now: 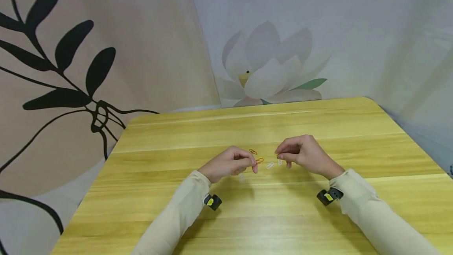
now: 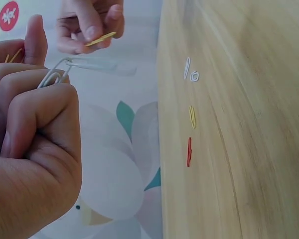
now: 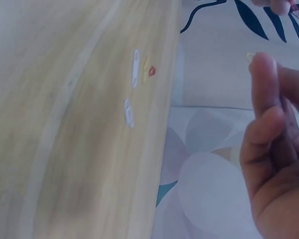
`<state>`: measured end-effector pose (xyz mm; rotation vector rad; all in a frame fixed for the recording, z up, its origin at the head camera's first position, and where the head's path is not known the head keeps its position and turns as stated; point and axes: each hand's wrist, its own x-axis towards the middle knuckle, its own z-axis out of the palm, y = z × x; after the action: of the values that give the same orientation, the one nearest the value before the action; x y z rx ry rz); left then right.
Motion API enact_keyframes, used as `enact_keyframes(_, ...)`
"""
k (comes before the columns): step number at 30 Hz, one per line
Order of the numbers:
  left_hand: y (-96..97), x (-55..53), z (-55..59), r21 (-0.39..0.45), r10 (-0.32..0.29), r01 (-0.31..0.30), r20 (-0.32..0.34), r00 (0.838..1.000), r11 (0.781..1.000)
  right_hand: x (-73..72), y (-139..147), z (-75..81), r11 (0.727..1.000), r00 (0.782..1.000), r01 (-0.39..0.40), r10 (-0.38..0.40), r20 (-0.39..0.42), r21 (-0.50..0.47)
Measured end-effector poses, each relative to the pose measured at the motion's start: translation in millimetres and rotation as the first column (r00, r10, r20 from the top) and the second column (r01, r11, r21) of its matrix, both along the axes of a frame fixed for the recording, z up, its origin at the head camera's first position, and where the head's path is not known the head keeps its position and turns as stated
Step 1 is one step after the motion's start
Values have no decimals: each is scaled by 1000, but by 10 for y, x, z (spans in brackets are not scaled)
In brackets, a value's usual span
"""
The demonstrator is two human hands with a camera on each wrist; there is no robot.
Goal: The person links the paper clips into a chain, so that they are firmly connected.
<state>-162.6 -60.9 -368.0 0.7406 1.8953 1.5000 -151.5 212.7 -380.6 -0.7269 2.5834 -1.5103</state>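
My left hand (image 1: 231,164) is raised over the table, fingers curled around a chain of paper clips. White linked clips (image 2: 54,78) come out from under its curled fingers, the far end blurred and pale. Between thumb and forefinger, a yellow clip tip (image 2: 12,56) shows in the left wrist view; the rest is hidden. My right hand (image 1: 306,154), also raised, pinches a single yellow paper clip (image 2: 100,39) between thumb and fingertips. The two hands face each other with a gap between them.
Loose paper clips lie on the wooden table (image 1: 283,223) below and between the hands: a red one (image 1: 253,151), a yellow one (image 2: 192,117) and two white ones, one (image 1: 270,165) nearer the left hand. A patterned curtain (image 1: 159,50) hangs behind the table's far edge.
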Motion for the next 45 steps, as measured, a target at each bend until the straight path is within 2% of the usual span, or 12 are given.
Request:
enact_keyframes(13,23,18,14,-30,9,-9,-23,1000,999,138,-163,155,999,998,-34,34,-49,1)
enact_keyframes(22,17,15,-1,-27,12,-13,-20,1000,1000,200,-223,215,999,999,-34,34,-40,1)
enact_keyframes(45,27,26,-12,3,-4,5,-15,1000,1000,265,-343,278,999,982,-35,40,-187,28)
